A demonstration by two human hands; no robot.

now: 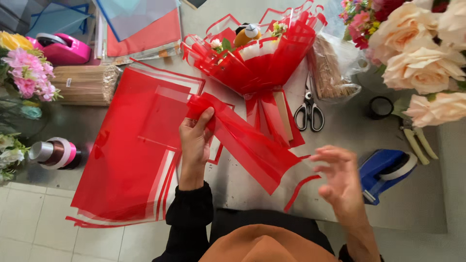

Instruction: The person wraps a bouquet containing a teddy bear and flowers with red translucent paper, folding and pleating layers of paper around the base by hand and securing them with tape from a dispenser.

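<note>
While the left hand (195,138) pinches the folded red wrapping sheet (247,140) at its gathered end, the right hand (340,179) hovers spread; the sheet looks light, slippery, easily creased.

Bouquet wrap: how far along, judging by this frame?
Done: the bouquet on the table already sits in fanned red wrap. In hand: the left hand pinches a folded red sheet at its gathered end; the right hand is open, holding nothing, near the blue tape dispenser. Left: this sheet isn't on the bouquet yet; more red sheets lie stacked unused, scissors untouched.
</note>
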